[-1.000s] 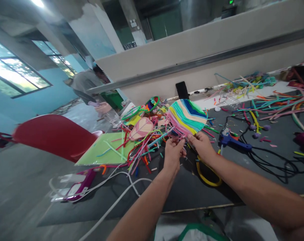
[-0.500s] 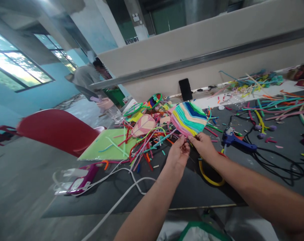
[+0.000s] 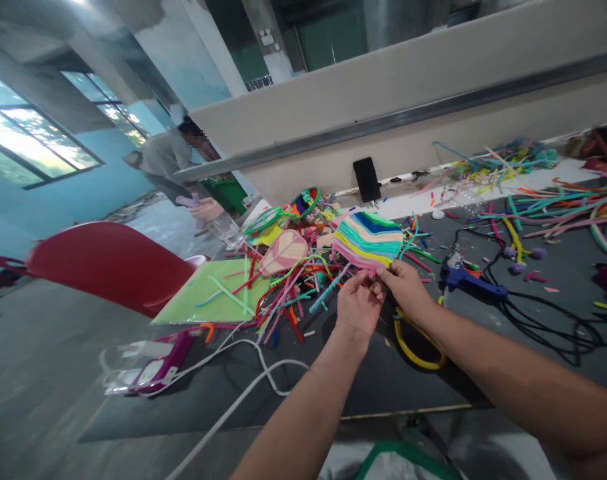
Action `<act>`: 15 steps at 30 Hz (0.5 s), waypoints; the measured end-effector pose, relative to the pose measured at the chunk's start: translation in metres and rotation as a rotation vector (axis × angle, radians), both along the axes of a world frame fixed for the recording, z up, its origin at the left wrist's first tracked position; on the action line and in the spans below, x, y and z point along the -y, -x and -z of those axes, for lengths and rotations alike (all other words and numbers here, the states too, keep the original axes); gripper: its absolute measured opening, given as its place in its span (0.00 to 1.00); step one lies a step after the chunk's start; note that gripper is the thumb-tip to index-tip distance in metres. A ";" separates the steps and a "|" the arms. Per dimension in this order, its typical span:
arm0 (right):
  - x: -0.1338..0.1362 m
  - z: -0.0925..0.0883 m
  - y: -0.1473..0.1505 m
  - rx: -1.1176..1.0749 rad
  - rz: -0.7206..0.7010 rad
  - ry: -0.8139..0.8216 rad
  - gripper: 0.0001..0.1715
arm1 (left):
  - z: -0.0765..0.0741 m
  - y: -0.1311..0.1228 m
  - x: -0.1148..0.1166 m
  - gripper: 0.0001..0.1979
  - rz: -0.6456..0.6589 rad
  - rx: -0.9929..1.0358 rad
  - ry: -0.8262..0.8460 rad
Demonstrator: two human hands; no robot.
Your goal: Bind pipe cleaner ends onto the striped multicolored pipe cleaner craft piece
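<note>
2 hands (image 3: 359,308) pinch the pink near edge of the striped disc (image 3: 369,241), which extends beyond them

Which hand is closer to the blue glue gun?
The right hand. It is to the left of the glue gun; the left hand is farther left.

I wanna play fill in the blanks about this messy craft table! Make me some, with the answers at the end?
1. The craft piece at the left hand and right hand has a pattern of ____.
2. The glue gun has a handle coloured ____.
3. The yellow loop lies partly under the ____ forearm.
4. The chair is coloured ____.

Missing words: stripes; blue; right; red.
</note>
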State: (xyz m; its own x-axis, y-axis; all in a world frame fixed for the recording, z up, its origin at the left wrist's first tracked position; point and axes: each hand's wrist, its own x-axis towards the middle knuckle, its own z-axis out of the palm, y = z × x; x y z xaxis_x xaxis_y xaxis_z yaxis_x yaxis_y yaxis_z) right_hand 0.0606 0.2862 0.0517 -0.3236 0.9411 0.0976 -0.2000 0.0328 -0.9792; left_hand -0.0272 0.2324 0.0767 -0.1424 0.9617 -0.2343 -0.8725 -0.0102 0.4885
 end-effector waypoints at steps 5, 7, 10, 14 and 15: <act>-0.003 0.000 -0.003 0.175 0.184 -0.165 0.17 | -0.007 0.004 0.016 0.07 0.057 -0.187 0.156; -0.004 0.000 -0.003 0.252 0.225 -0.221 0.17 | -0.013 0.011 0.024 0.09 0.117 -0.472 0.197; -0.005 0.001 -0.004 0.299 0.220 -0.273 0.18 | -0.025 0.030 0.027 0.11 0.033 -1.063 0.145; -0.003 0.003 -0.003 0.314 0.206 -0.316 0.18 | -0.036 0.051 0.016 0.13 -0.022 -1.418 0.153; -0.003 0.003 -0.003 0.325 0.208 -0.318 0.19 | -0.037 0.053 0.012 0.15 0.022 -1.421 0.166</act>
State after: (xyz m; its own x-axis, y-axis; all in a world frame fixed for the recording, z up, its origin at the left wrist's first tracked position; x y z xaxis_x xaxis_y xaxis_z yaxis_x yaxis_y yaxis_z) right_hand 0.0637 0.2891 0.0482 -0.1936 0.9289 0.3156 0.1558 0.3467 -0.9250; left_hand -0.0799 0.2205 0.1136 -0.3331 0.9427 -0.0161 0.3498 0.1394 0.9264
